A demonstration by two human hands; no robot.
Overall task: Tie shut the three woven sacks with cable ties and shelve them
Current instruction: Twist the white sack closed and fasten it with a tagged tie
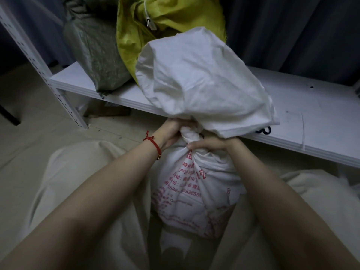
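A white woven sack [196, 195], printed with red lettering, stands on the floor between a person's knees, just in front of the long front edge of a low white shelf [321, 121]. Both hands clamp its gathered neck: the left hand [171, 131], a red string bracelet [153, 145] at the wrist, wraps the far side of the twist, while the right hand [210, 144] closes over the near side, thumb pressed into the cloth. The fingers are curled tight around the bunched fabric, not spread. The grip seems meant to hold the mouth cinched so a tie can go around it; no cable tie is visible on this neck, though the hands cover much of it. Above the fists the loose top of the sack balloons out, creased and pale, and flops back over the shelf's front edge. The body below is plump and taut, suggesting a full, soft load.

On the shelf toward its left end sit two more sacks, apparently finished: a grey-green sack [95, 51] leaning near the perforated upright [39, 63], and a yellow sack [155, 22] beside it with a white cable tie [149, 18] at its neck. The shelf's right half lies bare, likely room for the third.
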